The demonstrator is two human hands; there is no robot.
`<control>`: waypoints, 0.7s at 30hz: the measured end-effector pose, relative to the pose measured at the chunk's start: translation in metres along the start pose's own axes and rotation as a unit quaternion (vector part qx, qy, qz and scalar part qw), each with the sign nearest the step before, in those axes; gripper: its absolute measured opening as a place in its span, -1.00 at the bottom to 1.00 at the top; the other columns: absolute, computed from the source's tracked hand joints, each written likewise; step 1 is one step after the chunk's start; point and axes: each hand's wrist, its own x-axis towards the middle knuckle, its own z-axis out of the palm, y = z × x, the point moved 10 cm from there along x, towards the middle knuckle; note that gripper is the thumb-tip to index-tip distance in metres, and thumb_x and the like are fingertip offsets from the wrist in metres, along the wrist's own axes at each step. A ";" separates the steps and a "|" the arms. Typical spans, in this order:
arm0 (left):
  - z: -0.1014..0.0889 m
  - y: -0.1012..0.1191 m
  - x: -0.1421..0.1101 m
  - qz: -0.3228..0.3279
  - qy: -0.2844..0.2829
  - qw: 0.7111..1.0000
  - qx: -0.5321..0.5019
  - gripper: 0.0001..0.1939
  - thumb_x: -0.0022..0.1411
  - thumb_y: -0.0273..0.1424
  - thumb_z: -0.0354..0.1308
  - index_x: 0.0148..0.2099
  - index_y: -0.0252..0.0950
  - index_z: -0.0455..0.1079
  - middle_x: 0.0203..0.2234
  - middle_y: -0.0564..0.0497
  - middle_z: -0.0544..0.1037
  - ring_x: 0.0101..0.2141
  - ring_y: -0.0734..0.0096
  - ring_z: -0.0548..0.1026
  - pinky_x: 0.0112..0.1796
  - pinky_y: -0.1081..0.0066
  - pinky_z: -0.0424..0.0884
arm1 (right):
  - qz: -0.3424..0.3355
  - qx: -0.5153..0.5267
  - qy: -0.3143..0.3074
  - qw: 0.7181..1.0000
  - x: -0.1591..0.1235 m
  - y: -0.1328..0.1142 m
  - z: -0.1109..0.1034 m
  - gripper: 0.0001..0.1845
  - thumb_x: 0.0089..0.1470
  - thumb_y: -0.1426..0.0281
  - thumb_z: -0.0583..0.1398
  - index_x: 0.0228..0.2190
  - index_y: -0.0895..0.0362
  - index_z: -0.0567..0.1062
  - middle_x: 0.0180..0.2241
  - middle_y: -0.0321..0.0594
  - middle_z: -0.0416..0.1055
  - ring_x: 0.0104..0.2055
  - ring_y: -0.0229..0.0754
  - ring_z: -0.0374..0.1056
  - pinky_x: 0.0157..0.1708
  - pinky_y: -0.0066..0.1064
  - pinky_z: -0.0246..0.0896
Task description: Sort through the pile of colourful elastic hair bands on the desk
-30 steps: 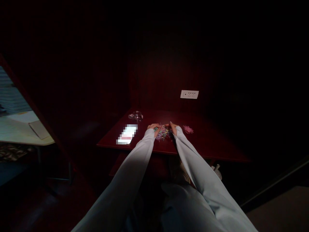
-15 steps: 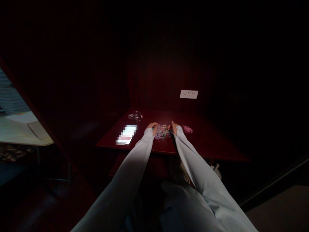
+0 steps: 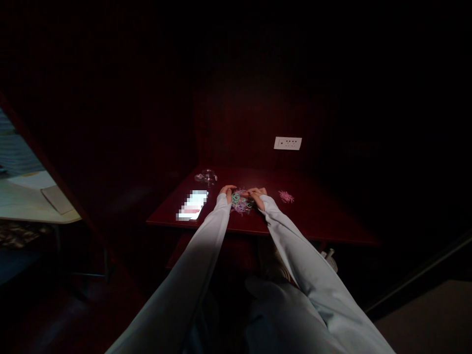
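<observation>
A loose heap of small coloured bands (image 3: 241,204), mostly lilac and mint green, lies on the dark red desk; they look like elastic hair ties. Along its left side my left hand (image 3: 226,192) is cupped, open, fingers curved against the edge. My right hand (image 3: 258,194) reaches in from the right with its fingers stretched over the heap, touching it. Neither hand visibly lifts a band, though the fingertips are small and dim here. To the right of my right hand sits a separate small pile of pink bands (image 3: 285,196).
A lit phone (image 3: 192,205), its screen blurred, lies at the desk's left. Behind it stands a clear container (image 3: 208,176). A white wall socket (image 3: 288,143) is on the back panel. Further left, a pale table (image 3: 40,211) holds a box.
My right hand has moved left over the heap, its fingers now stretched across it. My left hand has shifted slightly left. The heap looks narrower; the pink pile stays put.
</observation>
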 end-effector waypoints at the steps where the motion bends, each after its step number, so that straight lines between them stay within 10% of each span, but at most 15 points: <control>1: -0.001 0.000 0.000 0.000 0.000 1.000 0.003 -0.83 0.27 -0.44 0.09 -0.30 -0.23 0.52 -0.22 -0.06 0.65 -0.11 0.21 0.59 0.09 0.19 0.50 | 0.000 -0.013 -0.009 1.000 0.001 0.000 0.003 -0.41 0.44 0.24 -0.13 -0.08 -0.09 0.71 0.05 -0.19 0.53 0.13 -0.05 0.29 0.28 -0.19 0.22; 21: 0.005 0.016 -0.008 -0.023 -0.034 0.998 0.042 -0.82 0.16 -0.57 0.12 -0.35 -0.24 0.52 -0.29 0.01 0.66 -0.19 0.34 0.61 -0.06 0.37 0.54 | 0.090 0.065 0.134 0.985 0.001 0.033 -0.015 -0.40 0.37 0.02 0.02 -0.46 0.00 0.69 -0.20 -0.17 0.58 0.01 -0.02 0.24 0.16 -0.15 0.16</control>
